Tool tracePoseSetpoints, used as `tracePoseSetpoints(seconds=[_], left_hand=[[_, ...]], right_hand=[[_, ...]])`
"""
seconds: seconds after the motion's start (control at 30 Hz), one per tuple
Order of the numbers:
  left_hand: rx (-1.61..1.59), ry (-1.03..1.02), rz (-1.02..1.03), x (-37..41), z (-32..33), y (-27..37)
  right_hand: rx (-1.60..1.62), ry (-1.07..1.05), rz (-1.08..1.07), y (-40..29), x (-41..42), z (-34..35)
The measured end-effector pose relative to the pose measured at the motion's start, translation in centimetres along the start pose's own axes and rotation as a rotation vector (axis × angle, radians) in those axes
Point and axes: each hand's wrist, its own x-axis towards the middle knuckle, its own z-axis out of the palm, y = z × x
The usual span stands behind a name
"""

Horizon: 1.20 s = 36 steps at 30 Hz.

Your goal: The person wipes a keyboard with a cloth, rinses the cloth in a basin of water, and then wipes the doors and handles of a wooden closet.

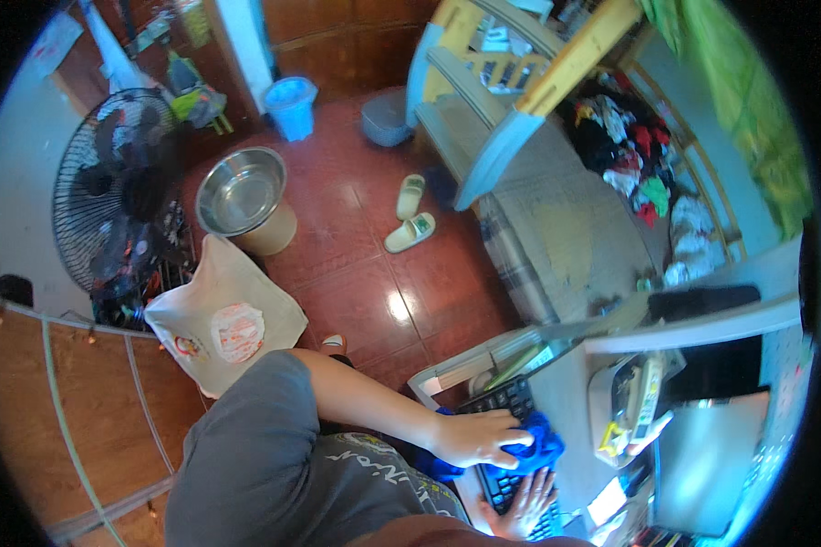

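Note:
A black keyboard point(501, 487) lies at the near edge of the desk, at lower right. My left hand point(480, 437) is over its upper part, the fingers spread on a bunched blue cloth point(544, 441) and gripping it against the keys. My right hand point(523, 504) rests on the lower part of the keyboard, with its fingers extended and nothing held. The right fingertips are close to the cloth's lower edge. More blue fabric shows beneath my left wrist. The cloth and both hands hide some of the keys.
A monitor point(694, 465) and a plastic container point(603, 410) of items stand beyond the keyboard. Behind my left arm are a cloth-covered seat point(280, 318), a steel basin point(243, 191), a black fan point(109, 191) and slippers point(410, 232). A wooden bed frame point(499, 164) stands at upper right.

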Motion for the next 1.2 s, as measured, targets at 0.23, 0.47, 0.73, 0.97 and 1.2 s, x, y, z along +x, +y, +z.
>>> tracePoseSetpoints(seconds=[0.23, 0.47, 0.73, 0.97, 1.2], left_hand=[[-0.137, 0.065, -0.841, 0.4, -7.0, 0.2], [0.184, -0.571, -0.287, 2.3, -0.4, 5.6], [0.492, -0.450, -0.299, -0.9, 0.2, 4.5], [0.549, 0.103, -0.941, -3.0, -7.3, 4.8], [-0.535, 1.212, -1.289, -11.8, -17.4, 5.3]], right_hand=[[0.095, -0.235, 0.149, -0.7, 0.9, -1.0], [-0.552, 0.251, -0.146, 3.5, -0.1, 6.1], [0.035, -0.075, 0.121, 1.1, 0.6, 1.9], [-0.128, -0.002, 0.097, 1.5, -0.2, 4.4], [-0.077, -0.105, 0.204, -2.0, 6.5, 0.6]])
